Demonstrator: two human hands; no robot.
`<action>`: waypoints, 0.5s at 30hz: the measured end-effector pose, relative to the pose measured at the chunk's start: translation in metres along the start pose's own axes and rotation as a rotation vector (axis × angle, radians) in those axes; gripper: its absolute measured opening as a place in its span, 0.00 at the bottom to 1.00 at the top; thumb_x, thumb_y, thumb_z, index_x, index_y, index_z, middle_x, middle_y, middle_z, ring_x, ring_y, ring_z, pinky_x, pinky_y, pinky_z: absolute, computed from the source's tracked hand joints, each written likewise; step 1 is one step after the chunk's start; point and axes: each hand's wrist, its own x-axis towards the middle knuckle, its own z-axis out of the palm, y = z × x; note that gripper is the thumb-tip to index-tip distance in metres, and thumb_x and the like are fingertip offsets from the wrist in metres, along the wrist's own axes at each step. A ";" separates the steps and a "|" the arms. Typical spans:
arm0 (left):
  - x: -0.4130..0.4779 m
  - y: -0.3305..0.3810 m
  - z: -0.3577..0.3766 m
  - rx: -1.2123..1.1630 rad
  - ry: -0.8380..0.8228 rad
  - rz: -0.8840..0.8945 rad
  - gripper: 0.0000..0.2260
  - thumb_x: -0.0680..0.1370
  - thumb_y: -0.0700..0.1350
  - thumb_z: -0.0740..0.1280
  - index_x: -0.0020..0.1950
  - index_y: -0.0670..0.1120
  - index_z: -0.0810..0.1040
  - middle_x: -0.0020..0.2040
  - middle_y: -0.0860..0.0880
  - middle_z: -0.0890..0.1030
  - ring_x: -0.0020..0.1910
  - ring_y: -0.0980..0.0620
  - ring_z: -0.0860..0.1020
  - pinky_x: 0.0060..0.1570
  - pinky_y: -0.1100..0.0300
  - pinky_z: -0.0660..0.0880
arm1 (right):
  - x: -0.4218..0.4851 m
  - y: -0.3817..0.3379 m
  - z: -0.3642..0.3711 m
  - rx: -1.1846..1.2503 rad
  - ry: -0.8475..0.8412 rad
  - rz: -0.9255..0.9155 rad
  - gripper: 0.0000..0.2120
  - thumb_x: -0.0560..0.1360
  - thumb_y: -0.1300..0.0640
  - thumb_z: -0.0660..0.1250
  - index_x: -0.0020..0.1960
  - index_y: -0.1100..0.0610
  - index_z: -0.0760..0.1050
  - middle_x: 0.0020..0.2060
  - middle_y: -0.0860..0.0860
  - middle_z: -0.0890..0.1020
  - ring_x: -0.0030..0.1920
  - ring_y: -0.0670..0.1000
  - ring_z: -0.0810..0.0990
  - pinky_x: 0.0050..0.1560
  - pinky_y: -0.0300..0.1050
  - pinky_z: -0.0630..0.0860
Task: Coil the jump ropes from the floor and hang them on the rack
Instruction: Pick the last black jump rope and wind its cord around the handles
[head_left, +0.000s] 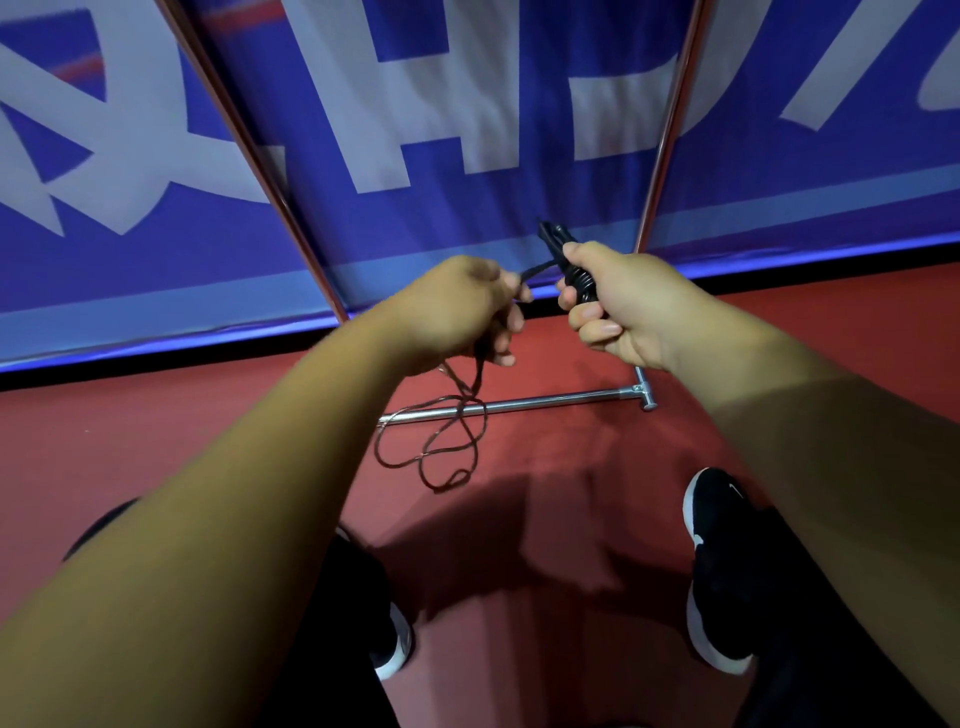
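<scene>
— From the head camera, looking down: whereabouts of the jump rope (581, 283)?

— Thick end up off the floor, mid-frame, between the two rack uprights. Black handles (557, 241) poking up and away out of the right hand (623, 306), a few turns of cord wound round them just below the thumb.

— Grip on that side?

— Closed firmly round handles and windings together, fingers curled underneath, thumb on top.

— And the left hand (462, 312)?

— Just left of the right one, close but apart. Pinches the running cord between thumb and curled fingers, with a short taut stretch leading across to the bundle.

— Rest of the cord (441, 452)?

— Drops from under the left hand and lies in loose, crossing loops on the red floor (805, 332). Crosses the chrome base bar (545, 401) in the picture; touching it or not, hard to say.

— The rack itself?

— Only the lower part in frame: base bar lying left to right on the floor, left upright (244, 140) and right upright (670, 130) rising against the far blue-and-white banner (467, 104). No hanging rail or hook in sight, and nothing seen hanging.

— Progress, then?

— By the look of it, coiling begun but far from finished: a few wraps made, most of the length slack on the floor. Left to do: wind in the loops, secure the end, lift the bundle onto the rack. No other ropes in view, so no count of any remaining.

— Anything nearer?

— Left shoe (397, 649) and right shoe (719, 571), black with white soles, planted on the near floor.
</scene>
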 end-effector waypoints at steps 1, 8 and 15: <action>-0.002 0.000 -0.004 -0.126 -0.135 -0.039 0.10 0.87 0.36 0.57 0.64 0.34 0.74 0.46 0.43 0.82 0.37 0.49 0.81 0.44 0.53 0.84 | 0.000 -0.001 -0.002 0.007 0.013 -0.002 0.14 0.85 0.49 0.65 0.47 0.58 0.72 0.33 0.51 0.75 0.25 0.45 0.64 0.19 0.37 0.55; -0.005 -0.012 -0.016 -0.091 -0.415 -0.142 0.19 0.79 0.27 0.67 0.68 0.42 0.77 0.58 0.43 0.86 0.60 0.44 0.84 0.62 0.50 0.80 | -0.006 -0.004 -0.004 -0.021 -0.050 -0.044 0.16 0.84 0.44 0.68 0.51 0.58 0.75 0.33 0.52 0.75 0.26 0.46 0.63 0.19 0.37 0.55; 0.007 -0.023 0.009 0.340 0.277 -0.105 0.07 0.77 0.32 0.74 0.48 0.40 0.78 0.44 0.37 0.86 0.37 0.43 0.88 0.42 0.41 0.85 | -0.013 -0.003 0.001 -0.107 -0.108 -0.159 0.13 0.83 0.48 0.70 0.50 0.56 0.73 0.35 0.53 0.75 0.27 0.47 0.63 0.22 0.38 0.55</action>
